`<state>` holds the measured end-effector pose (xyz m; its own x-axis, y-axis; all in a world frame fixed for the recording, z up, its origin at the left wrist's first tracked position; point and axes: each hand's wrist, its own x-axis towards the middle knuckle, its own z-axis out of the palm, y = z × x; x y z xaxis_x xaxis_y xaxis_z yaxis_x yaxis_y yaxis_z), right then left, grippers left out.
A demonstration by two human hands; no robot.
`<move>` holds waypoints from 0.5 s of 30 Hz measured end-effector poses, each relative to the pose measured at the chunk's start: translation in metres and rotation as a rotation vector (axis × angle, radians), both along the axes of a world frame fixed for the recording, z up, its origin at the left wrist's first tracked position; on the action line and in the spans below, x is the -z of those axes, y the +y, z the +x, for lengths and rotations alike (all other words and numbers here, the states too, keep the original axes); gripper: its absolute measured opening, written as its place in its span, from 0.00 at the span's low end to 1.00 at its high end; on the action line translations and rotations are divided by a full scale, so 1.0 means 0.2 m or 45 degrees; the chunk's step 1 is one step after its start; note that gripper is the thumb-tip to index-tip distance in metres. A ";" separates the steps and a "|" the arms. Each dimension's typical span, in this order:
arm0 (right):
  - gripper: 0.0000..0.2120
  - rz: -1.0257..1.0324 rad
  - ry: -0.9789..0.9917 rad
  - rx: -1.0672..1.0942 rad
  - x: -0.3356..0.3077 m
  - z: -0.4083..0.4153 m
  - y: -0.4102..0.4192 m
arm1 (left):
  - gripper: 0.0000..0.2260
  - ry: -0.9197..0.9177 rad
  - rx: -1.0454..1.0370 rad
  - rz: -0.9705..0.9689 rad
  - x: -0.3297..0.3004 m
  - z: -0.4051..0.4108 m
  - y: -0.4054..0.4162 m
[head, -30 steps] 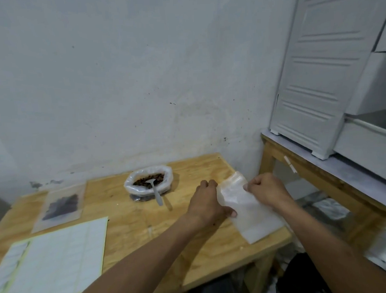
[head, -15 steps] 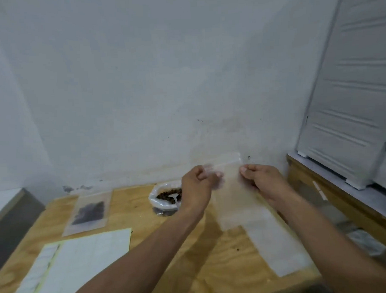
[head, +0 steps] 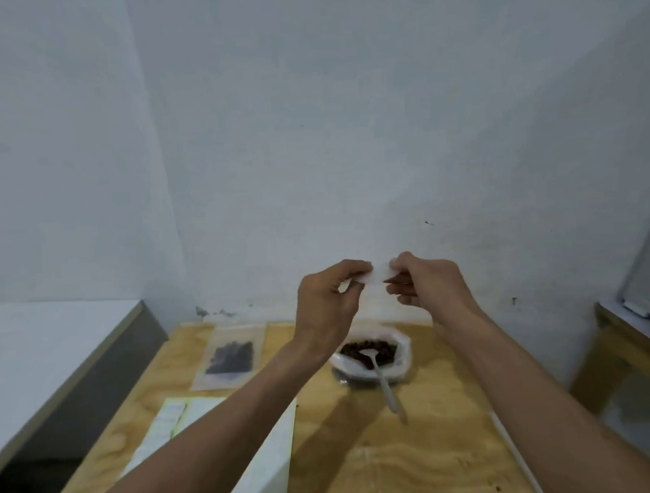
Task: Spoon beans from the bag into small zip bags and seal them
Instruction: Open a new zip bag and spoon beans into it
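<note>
zip bag (head: 377, 278) — pinched between left hand (head: 328, 305), right hand (head: 427, 284)

In front of me a pale plastered wall (head: 311, 135) fills most of the view, with a few dark specks low down. My plywood table (head: 429, 461) butts against it. To my left stands a white-topped counter (head: 48, 340); to my right, a wooden bench (head: 618, 349) with something white on top.
</note>
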<state>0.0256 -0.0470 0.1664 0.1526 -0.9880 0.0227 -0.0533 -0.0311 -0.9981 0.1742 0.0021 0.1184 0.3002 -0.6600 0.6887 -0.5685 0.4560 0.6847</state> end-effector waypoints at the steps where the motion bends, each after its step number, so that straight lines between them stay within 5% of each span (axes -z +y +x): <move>1: 0.08 0.024 -0.023 -0.016 0.01 0.02 -0.01 | 0.09 -0.041 -0.004 0.025 0.01 0.03 0.01; 7: 0.16 -0.032 0.090 -0.117 0.05 0.10 -0.06 | 0.22 -0.043 0.195 0.399 0.00 0.11 0.07; 15: 0.20 -0.107 0.068 -0.292 0.08 0.13 -0.02 | 0.10 0.430 0.399 0.594 -0.05 0.13 0.06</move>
<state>0.0514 -0.0501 0.1504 0.3758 -0.9225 0.0888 -0.0882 -0.1309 -0.9875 0.2002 0.0132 0.1283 0.1948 -0.9579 0.2109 -0.1764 0.1773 0.9682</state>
